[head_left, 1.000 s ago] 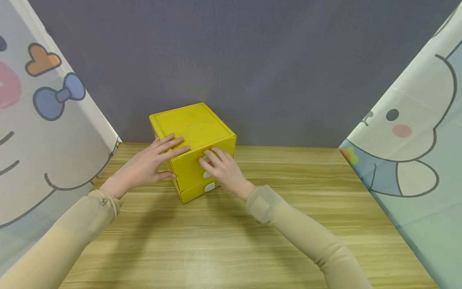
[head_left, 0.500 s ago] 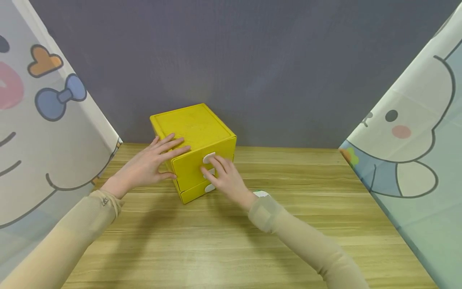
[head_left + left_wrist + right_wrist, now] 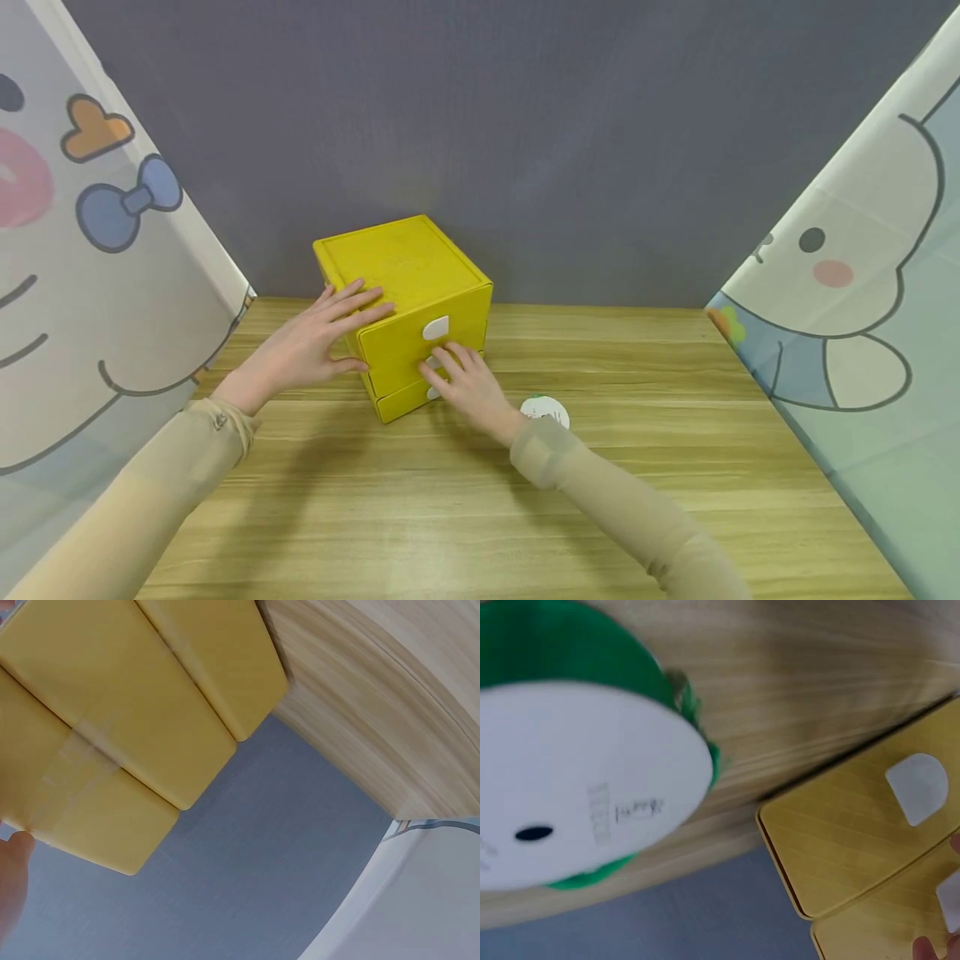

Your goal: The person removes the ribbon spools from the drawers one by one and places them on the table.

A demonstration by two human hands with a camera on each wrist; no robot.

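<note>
A yellow box of drawers (image 3: 397, 262) stands on the wooden table, with three white handles down its front. My left hand (image 3: 303, 342) rests on its near left corner, fingers spread over the top and thumb against the side. My right hand (image 3: 472, 387) is at the front, its fingers and thumb apart on either side of the middle handle (image 3: 950, 900). The top handle (image 3: 436, 327) is uncovered; the bottom handle (image 3: 919, 787) shows whole in the right wrist view. Beside my right wrist stands what looks like a spool of green ribbon (image 3: 630, 765) with a white round face.
A dark grey panel (image 3: 525, 150) closes off the back of the table (image 3: 420, 508). Cartoon-printed cloths (image 3: 840, 308) slope down along the left and right sides. Clear tape (image 3: 82, 757) crosses the drawer joints on the box's side.
My right hand has moved down from the top handle to the middle one, uncovering the top handle. The spool has come into sight behind my right wrist. My left hand stays put.
</note>
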